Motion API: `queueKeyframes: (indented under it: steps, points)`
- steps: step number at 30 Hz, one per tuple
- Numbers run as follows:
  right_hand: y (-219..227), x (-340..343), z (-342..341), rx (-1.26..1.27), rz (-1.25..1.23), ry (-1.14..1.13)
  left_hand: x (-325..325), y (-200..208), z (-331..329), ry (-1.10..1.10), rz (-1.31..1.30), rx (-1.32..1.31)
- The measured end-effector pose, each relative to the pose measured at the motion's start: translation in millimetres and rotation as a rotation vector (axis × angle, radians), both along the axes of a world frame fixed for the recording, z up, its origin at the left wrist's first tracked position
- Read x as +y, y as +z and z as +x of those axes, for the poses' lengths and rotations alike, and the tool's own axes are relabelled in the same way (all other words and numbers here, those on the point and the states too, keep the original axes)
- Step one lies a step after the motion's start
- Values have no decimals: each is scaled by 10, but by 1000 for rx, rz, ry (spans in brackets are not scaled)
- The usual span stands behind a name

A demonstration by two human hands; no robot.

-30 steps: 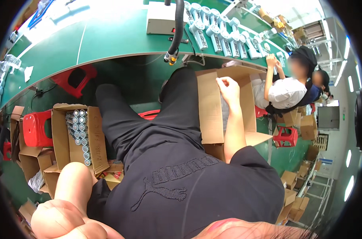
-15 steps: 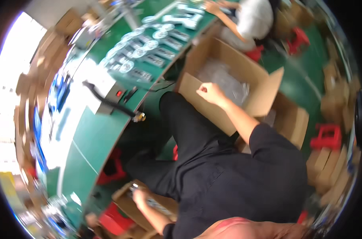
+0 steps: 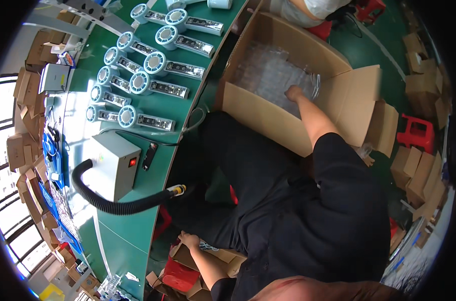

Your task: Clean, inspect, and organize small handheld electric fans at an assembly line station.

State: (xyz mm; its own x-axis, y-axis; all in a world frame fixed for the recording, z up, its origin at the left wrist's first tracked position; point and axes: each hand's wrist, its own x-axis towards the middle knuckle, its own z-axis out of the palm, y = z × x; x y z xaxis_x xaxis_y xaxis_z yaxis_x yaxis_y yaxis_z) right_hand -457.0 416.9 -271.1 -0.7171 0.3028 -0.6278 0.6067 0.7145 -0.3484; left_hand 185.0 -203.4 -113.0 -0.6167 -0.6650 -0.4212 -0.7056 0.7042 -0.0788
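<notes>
My right hand (image 3: pixel 294 93) reaches into a large cardboard box (image 3: pixel 268 125) on the right. Its fingers are curled closed over a heap of clear plastic pieces (image 3: pixel 268 72); whatever they hold is hidden. Low on the left, my left hand (image 3: pixel 190 240) rests at the corner of a small cardboard box (image 3: pixel 233 260), its fingers partly spread over the rim. Some shiny parts (image 3: pixel 208 246) show inside that small box beside my left forearm.
On the green table (image 3: pixel 122 233) lie several light-blue round-headed devices (image 3: pixel 155 63) with exposed inner parts. A grey box-shaped machine (image 3: pixel 112 165) with a black hose (image 3: pixel 127 207) stands nearer. A co-worker's arm (image 3: pixel 303 7) shows beyond the large box. Red stools (image 3: pixel 416 133) stand around.
My right hand has moved forward and down into the large box from above its near flap. My left hand has shifted to the small box's rim. The view has turned.
</notes>
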Motion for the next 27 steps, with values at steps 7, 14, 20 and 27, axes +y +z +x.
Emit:
queueKeyframes:
  steps: [7, 14, 20, 27]
  points:
    - [-44, 22, -214, 124, 358, 472, 220, -112, -98, 622, 83, 661]
    - [1708, -38, 752, -44, 79, 754, 551, 460, -1286, 669, -184, 586]
    - [1089, -1227, 420, 51, -100, 1084, 635, 296, -1344, 823, -233, 308]
    - [698, -622, 1125, 139, -153, 924, 559, 333, -295, 1105, 327, 1038]
